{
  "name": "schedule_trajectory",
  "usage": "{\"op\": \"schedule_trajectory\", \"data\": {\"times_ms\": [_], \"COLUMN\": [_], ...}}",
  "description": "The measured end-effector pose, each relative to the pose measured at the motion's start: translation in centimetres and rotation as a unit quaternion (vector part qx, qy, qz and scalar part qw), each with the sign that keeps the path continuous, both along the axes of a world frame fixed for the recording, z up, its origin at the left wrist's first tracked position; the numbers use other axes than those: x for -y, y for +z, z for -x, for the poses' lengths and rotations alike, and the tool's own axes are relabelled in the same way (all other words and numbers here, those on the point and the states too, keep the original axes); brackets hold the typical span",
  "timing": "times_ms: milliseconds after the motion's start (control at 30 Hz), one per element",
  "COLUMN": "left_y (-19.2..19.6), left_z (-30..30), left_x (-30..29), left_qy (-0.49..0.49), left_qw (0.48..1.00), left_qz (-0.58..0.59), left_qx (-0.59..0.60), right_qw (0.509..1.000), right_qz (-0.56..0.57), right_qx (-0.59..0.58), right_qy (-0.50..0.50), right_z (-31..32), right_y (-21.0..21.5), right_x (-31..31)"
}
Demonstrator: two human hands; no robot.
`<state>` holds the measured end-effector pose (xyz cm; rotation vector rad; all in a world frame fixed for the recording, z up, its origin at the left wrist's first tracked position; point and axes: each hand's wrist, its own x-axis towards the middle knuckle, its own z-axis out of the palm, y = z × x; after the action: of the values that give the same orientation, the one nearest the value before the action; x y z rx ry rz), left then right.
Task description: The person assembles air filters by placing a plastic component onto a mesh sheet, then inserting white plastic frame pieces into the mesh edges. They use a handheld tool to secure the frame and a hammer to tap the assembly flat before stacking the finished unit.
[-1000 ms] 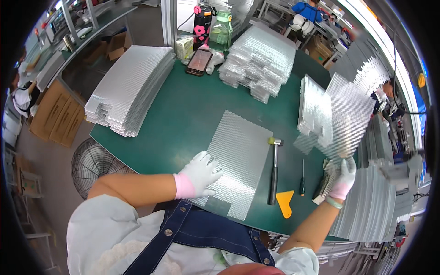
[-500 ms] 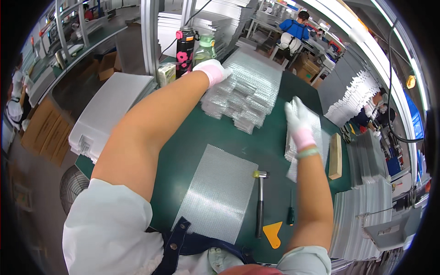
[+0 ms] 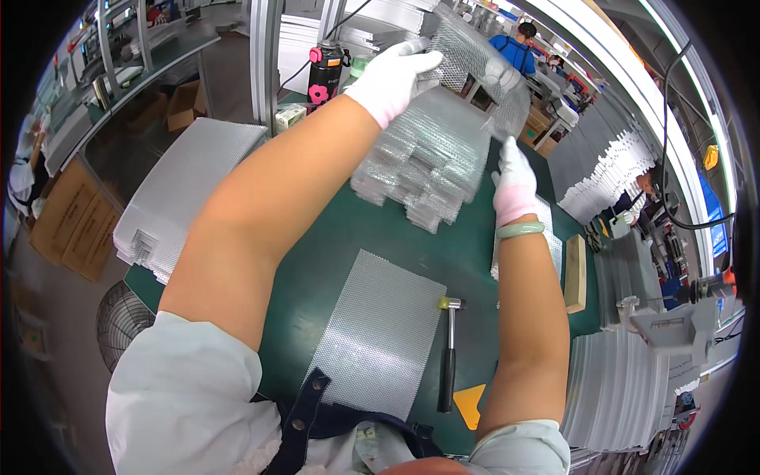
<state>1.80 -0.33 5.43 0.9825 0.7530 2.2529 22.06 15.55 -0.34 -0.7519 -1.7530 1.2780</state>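
Lifting a mesh sheet [image 3: 475, 59] off the far stack [image 3: 427, 158], both gloved hands have left the table edge since a second ago. Left hand [image 3: 396, 75] and right hand [image 3: 513, 178] pinch its edges; flat sheet [image 3: 380, 332] and hammer [image 3: 449, 348] lie untouched.
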Motion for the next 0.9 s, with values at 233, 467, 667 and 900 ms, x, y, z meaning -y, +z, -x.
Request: {"op": "schedule_trajectory", "data": {"times_ms": [233, 467, 667, 900], "left_y": [-2.2, -1.2, -3.7, -4.9], "left_z": [2.8, 1.9, -0.5, -0.7], "left_x": [4.2, 4.7, 6.3, 5.9], "left_qy": [-0.01, -0.088, 0.103, 0.033], "left_qw": [0.958, 0.994, 0.806, 0.923], "left_qz": [0.186, 0.026, 0.431, 0.318], "left_qx": [-0.218, -0.05, -0.392, -0.213], "right_qw": [0.996, 0.938, 0.978, 0.985], "right_qz": [-0.081, -0.043, -0.172, -0.157], "right_qx": [-0.029, 0.344, 0.084, 0.065], "right_qy": [-0.02, -0.005, -0.087, -0.003], "right_z": [-1.0, -1.2, -1.0, -1.1], "right_y": [2.1, -1.7, -1.7, -3.5], "right_x": [1.9, -1.4, 1.4, -0.4]}}
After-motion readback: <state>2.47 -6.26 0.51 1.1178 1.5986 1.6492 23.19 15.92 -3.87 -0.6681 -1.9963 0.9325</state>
